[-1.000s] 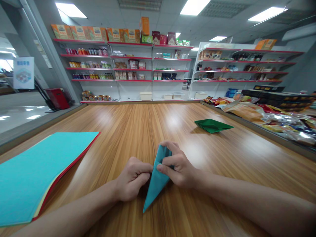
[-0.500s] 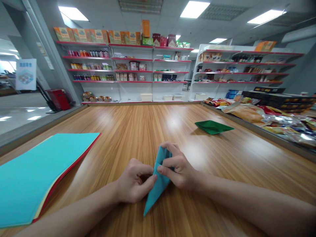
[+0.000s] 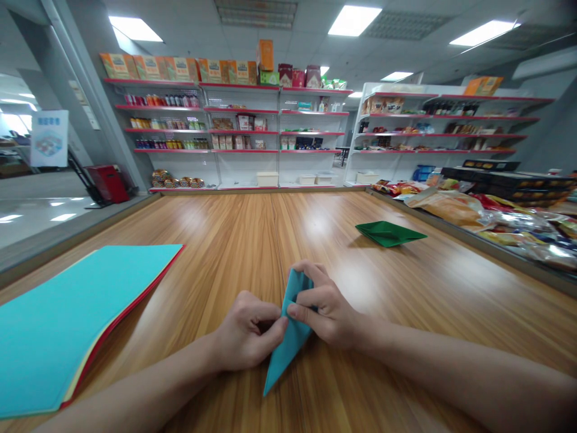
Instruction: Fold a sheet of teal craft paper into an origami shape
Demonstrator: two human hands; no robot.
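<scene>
A folded piece of blue paper (image 3: 288, 346) stands tilted on its edge above the wooden table, one sharp corner pointing down towards me. My left hand (image 3: 252, 331) pinches its left edge between thumb and bent forefinger. On the other side, my right hand (image 3: 327, 307) grips the paper, with the thumb on the near face and fingers reaching into the fold and over the top. The inside of the fold is partly hidden by those fingers. Farther off to the right lies a folded green paper boat (image 3: 391, 233).
A stack of coloured sheets (image 3: 90, 313), blue on top, lies at the left of the wooden table (image 3: 225, 234). Packaged snacks (image 3: 509, 216) and dark boxes (image 3: 514, 180) sit beyond the right edge. Stocked shelves (image 3: 238, 130) stand behind the far edge.
My left thumb and fingers have shifted very slightly to the right along the blue paper's edge. My right hand keeps its grip, and the green paper boat is unmoved.
</scene>
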